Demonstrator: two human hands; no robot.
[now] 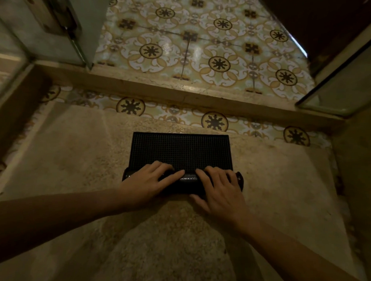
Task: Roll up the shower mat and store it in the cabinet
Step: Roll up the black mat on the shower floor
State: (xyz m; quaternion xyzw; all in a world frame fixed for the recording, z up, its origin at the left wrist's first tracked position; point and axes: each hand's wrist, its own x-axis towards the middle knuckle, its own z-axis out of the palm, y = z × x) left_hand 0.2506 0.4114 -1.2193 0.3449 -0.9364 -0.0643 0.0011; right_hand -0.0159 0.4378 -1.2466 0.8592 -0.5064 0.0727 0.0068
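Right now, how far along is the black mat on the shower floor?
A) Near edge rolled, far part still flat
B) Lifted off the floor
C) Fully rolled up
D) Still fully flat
A: both the left hand and the right hand press on a roll at the near edge of the mat, while the far part lies flat on the floor.

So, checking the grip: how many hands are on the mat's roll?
2: left hand on the roll's left part, right hand on its right part. Black shower mat partly rolled.
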